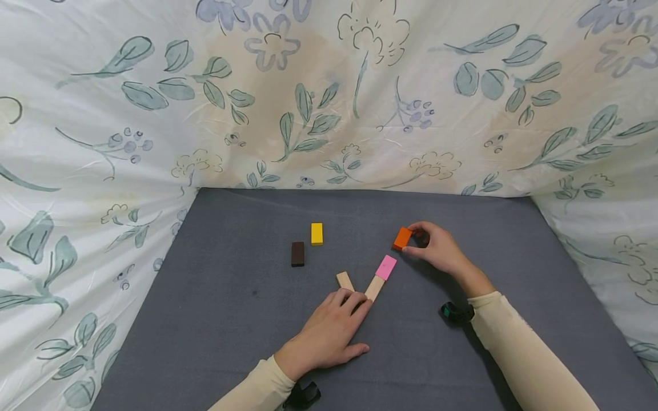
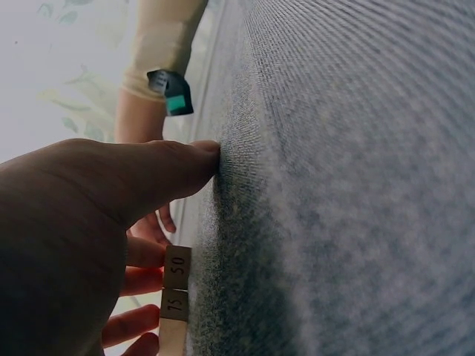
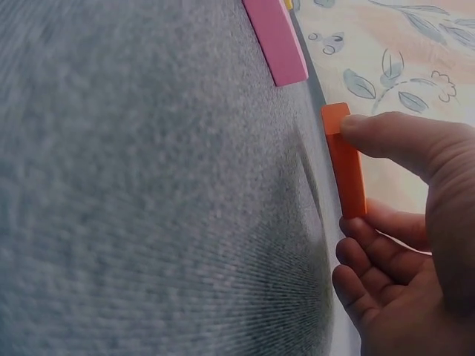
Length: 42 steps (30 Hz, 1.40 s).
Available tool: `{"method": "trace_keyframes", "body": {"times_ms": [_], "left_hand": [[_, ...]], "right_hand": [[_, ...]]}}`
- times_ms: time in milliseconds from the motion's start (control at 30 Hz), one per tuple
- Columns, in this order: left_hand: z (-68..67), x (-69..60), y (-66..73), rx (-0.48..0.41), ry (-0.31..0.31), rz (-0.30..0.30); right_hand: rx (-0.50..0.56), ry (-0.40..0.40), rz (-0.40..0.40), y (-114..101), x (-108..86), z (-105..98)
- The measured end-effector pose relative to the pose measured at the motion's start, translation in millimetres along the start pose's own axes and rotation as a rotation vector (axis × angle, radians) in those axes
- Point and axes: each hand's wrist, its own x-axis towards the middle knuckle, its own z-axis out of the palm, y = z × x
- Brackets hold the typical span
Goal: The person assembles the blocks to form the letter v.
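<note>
My right hand (image 1: 439, 248) pinches an orange block (image 1: 402, 238) between thumb and fingertips; the right wrist view shows the orange block (image 3: 346, 163) gripped at its two ends. Just below it in the head view, a pink block (image 1: 385, 268) lies end to end with a plain wooden block (image 1: 374, 289). My left hand (image 1: 331, 328) rests over the lower ends of that wooden block and another wooden block (image 1: 345, 280), which slants the other way. Its fingers touch wooden blocks (image 2: 177, 268) marked with numbers in the left wrist view, thumb held apart. The covered ends are hidden from above.
A yellow block (image 1: 316, 234) and a dark brown block (image 1: 297, 254) lie apart on the grey cloth (image 1: 231, 319), left of centre. Floral fabric (image 1: 319, 103) hangs behind and at both sides. Each wrist wears a black strapped device (image 1: 456, 313).
</note>
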Motion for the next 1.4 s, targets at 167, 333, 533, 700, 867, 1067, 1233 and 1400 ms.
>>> {"method": "trace_keyframes", "body": {"times_ms": [167, 333, 533, 700, 867, 1067, 1233, 1400], "left_hand": [[-0.5, 0.2, 0.3, 0.004, -0.002, -0.002], [-0.5, 0.2, 0.4, 0.004, -0.005, -0.004], [0.0, 0.2, -0.1, -0.004, -0.009, -0.009], [-0.2, 0.2, 0.1, 0.001, -0.013, -0.009], [-1.2, 0.5, 0.7, 0.008, -0.014, -0.007], [-1.7, 0.2, 0.7, 0.011, -0.011, -0.006], [-1.6, -0.2, 0.5, 0.010, -0.004, -0.003], [-1.8, -0.3, 0.8, 0.008, -0.001, 0.000]], "right_hand": [[-0.003, 0.004, 0.006, -2.9, -1.8, 1.2], [-0.003, 0.005, 0.005, -4.4, -3.2, 3.5], [-0.006, 0.005, 0.001, -3.5, -4.9, 5.8], [-0.017, 0.007, 0.004, -5.1, -6.5, 7.6], [-0.020, 0.008, 0.010, -6.6, -7.3, 8.9], [-0.020, 0.009, 0.006, -8.5, -8.9, 10.4], [-0.024, 0.013, 0.006, -9.1, -9.8, 12.6], [-0.026, 0.011, -0.002, -9.3, -10.7, 13.7]]}}
